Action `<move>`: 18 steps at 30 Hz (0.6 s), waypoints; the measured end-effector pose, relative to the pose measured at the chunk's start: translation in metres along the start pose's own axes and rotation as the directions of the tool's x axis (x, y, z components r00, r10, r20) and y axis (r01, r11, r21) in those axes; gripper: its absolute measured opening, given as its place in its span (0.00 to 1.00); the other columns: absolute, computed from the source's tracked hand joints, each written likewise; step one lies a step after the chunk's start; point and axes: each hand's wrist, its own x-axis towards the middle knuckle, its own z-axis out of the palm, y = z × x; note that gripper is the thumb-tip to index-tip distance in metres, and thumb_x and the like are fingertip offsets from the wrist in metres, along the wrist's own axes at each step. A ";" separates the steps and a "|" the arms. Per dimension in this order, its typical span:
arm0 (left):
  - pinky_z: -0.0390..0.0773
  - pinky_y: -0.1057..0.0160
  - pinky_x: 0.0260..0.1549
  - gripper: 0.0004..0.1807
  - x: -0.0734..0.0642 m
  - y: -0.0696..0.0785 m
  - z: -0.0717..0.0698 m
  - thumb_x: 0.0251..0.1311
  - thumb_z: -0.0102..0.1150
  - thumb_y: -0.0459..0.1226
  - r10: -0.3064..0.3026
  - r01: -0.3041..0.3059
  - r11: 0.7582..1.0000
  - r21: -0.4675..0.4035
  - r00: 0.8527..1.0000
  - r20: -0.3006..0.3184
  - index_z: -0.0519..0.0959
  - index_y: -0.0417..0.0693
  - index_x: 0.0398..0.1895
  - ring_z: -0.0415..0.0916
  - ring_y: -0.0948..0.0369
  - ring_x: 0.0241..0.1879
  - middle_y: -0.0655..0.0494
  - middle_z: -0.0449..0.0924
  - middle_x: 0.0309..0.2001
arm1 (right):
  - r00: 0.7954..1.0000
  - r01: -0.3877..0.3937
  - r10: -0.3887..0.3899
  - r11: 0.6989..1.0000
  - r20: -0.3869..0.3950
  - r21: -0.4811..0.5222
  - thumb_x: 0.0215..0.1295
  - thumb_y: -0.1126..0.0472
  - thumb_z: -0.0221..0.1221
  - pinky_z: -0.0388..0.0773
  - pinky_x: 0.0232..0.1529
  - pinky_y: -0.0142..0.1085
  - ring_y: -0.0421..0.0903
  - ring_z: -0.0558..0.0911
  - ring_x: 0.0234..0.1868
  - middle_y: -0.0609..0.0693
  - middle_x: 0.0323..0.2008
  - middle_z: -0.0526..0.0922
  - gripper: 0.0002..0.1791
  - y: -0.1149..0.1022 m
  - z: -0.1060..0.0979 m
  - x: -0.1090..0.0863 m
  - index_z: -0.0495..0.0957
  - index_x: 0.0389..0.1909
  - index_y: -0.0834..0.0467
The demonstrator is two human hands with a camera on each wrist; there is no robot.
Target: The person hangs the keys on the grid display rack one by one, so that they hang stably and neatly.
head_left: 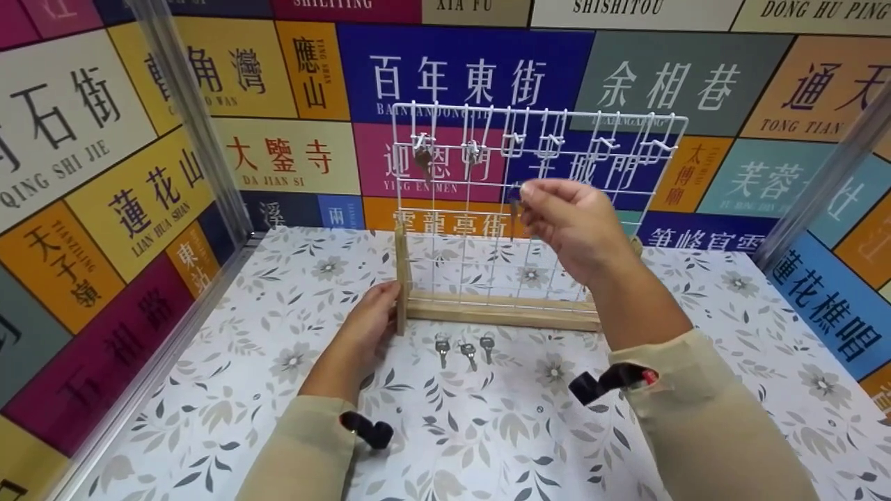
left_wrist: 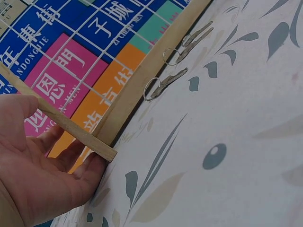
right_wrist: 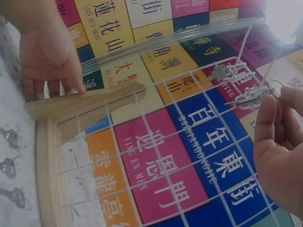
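A white wire grid rack [head_left: 452, 261] with a wooden base [head_left: 487, 316] stands on the table. My left hand [head_left: 369, 313] holds its left wooden side piece [head_left: 401, 278], thumb on one face and fingers behind, as the left wrist view shows. In front of the grid, my right hand [head_left: 578, 226] pinches a small key [head_left: 514, 216] near its top, and the key hangs down. Its ring shows between thumb and finger in the right wrist view. One key [head_left: 422, 160] hangs on the leftmost hook, another [head_left: 474, 153] on the hook beside it.
Three ringed keys [head_left: 468, 355] lie on the flower-patterned tabletop [head_left: 292, 431] before the base. More white hooks [head_left: 604, 146] line the grid's upper right. Behind stands a colourful sign-patterned wall [head_left: 292, 146], with clear upright posts [head_left: 188, 118] at the sides.
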 end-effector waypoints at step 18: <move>0.61 0.51 0.83 0.22 0.000 -0.002 -0.002 0.78 0.54 0.60 0.030 -0.030 0.999 0.043 1.000 0.006 0.76 0.67 0.68 0.67 0.52 0.80 0.55 0.72 0.76 | 0.990 0.022 0.000 0.988 -0.138 0.154 0.68 0.57 0.74 0.87 0.41 0.30 0.46 0.82 0.35 0.54 0.39 0.85 0.16 -0.024 0.019 0.024 0.85 0.49 0.62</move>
